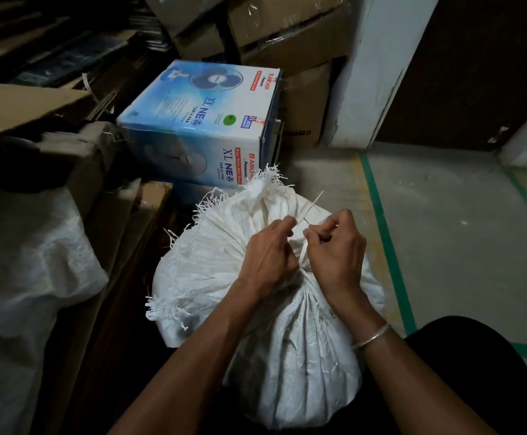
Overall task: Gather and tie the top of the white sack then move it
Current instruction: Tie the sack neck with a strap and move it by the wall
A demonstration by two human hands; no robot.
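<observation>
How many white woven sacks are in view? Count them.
2: the white woven sack being tied at the centre, under both hands, and another white sack at the left edge. Others may be hidden.

left hand (pixel 268 255) and right hand (pixel 337 249): fingertips curled inward, so the pinch on the string (pixel 314 204) is hidden. knot at the neck of the sack (pixel 287 356) lies behind both hands; whether it is tied cannot be told. sack base is lost in shadow near the lower edge. second sack (pixel 26 277) is cut off by the left edge. small print on the fan box (pixel 199 120) is too fine to read. cartons (pixel 287 32) run off the top edge.
</observation>
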